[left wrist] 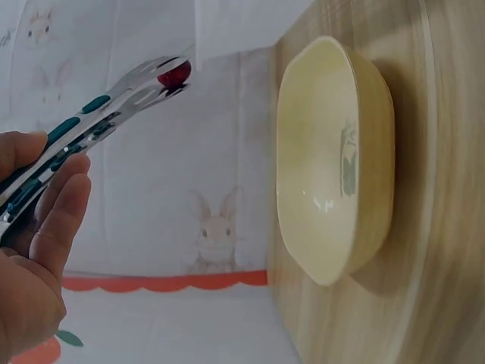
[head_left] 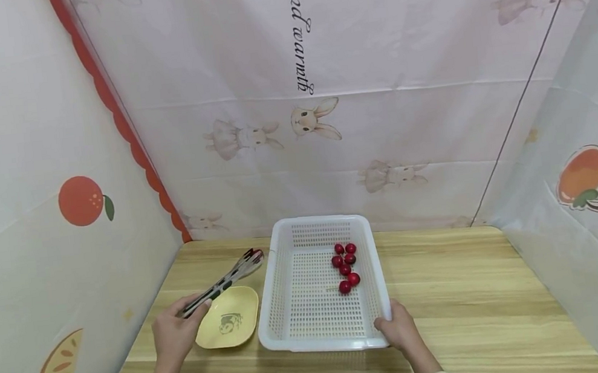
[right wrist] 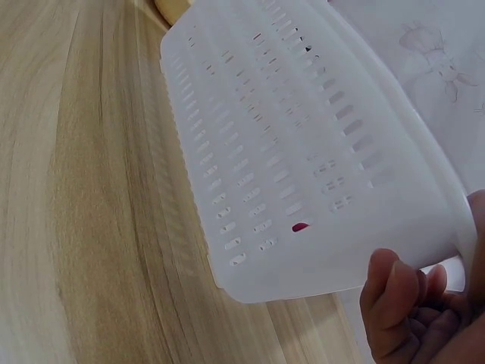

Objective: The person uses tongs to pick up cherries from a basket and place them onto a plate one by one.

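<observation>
My left hand holds metal tongs with dark green grip pads, slanting up over the yellow dish. A red cherry is pinched between the tong tips in the left wrist view. The dish has a panda print and nothing lies in it. At the near right corner of the white plastic basket, my right hand grips the rim, thumb on top and fingers curled below. Several cherries lie inside along the basket's right half, one with a stem showing.
Basket and dish stand side by side on a wood-grain table. A printed cloth with rabbits closes off the back. Fruit-patterned sheets rise at the left and right.
</observation>
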A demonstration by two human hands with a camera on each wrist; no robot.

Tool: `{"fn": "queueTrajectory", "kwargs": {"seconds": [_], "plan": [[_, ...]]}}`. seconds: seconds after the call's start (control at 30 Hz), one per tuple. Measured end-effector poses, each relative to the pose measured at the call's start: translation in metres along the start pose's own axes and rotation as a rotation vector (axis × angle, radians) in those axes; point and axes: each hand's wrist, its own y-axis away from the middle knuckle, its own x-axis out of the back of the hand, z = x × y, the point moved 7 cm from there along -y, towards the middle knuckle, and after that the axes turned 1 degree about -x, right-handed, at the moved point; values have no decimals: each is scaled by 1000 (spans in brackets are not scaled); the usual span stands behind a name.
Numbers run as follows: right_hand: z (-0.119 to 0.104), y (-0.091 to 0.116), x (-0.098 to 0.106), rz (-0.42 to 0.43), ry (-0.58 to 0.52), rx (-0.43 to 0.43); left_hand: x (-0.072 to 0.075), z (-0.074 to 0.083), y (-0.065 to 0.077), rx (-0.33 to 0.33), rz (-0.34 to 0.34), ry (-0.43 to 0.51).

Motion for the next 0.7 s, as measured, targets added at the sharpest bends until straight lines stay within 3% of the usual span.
{"fn": "queueTrajectory", "kwargs": {"seconds": [0.17, 0.4, 0.7], "plan": [[0, 0, 1, 5, -11, 0, 7, -12, 4, 50, 0, -19], [-1, 0, 1, -7, -5, -11, 13, -24, 8, 3, 5, -39], [-1, -1, 2, -11, -9, -38, 14, -44, 11, 7, -13, -65]]}}
